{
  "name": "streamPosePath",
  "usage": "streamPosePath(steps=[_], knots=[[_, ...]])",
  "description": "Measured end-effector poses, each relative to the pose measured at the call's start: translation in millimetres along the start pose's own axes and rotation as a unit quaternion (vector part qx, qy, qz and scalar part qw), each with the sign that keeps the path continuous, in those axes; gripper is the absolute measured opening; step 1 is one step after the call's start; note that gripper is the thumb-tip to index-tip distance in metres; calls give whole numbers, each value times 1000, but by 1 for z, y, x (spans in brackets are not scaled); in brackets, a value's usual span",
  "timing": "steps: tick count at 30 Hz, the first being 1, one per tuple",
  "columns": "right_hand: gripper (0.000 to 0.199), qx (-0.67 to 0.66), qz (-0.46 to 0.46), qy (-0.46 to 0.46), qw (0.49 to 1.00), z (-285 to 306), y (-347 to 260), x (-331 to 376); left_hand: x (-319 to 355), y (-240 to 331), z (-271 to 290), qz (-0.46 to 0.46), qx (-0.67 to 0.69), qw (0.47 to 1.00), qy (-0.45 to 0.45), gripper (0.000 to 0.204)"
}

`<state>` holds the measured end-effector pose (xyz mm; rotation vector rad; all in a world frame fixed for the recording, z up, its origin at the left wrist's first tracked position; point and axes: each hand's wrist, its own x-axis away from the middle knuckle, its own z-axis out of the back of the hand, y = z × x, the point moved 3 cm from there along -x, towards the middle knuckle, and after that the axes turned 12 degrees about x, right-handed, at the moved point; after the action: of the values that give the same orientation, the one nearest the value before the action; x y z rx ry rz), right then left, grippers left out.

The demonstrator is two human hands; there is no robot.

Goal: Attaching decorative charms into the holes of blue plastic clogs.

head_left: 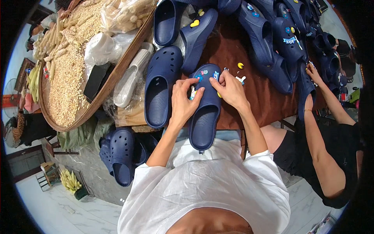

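A navy clog (203,126) lies in front of me, its heel toward my body and jutting past the table edge. Colourful shoe charms (202,74) sit on its upper. My left hand (184,98) grips the left side of the upper, with thumb and forefinger bent over it beside a small white charm. On the right side, my right hand (230,90) has its thumb and forefinger closed at a blue-and-white lettered charm (216,75), partly covered by the fingers. A yellow charm (240,66) and a white charm (242,79) lie loose on the brown cloth.
Another navy clog (157,97) stands at my left, beside a white sandal (133,76) and a woven tray (58,128) of corn kernels. Many decorated clogs (255,37) pile up at the far right. A co-worker's hands (314,74) hold a clog at my right.
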<state>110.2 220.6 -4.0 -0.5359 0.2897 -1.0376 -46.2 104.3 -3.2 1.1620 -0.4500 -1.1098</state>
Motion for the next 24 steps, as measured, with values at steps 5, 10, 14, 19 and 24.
streamPosePath(steps=[5,10,14,19,24], knots=[[30,125,70,1,990,1,-15,-2,-2,7,0,-7,-31,999,-3,23],[26,75,40,14,996,-2,10,-1,3,8,1,-52,-42,998,0,14],[22,88,9,58,994,-10,37,9,3,12,1,-62,-52,997,7,11],[16,119,20,125,985,-4,39,18,2,11,3,-60,-54,997,5,10],[14,155,12,133,979,-4,36,21,3,12,4,-34,-40,999,9,11]])
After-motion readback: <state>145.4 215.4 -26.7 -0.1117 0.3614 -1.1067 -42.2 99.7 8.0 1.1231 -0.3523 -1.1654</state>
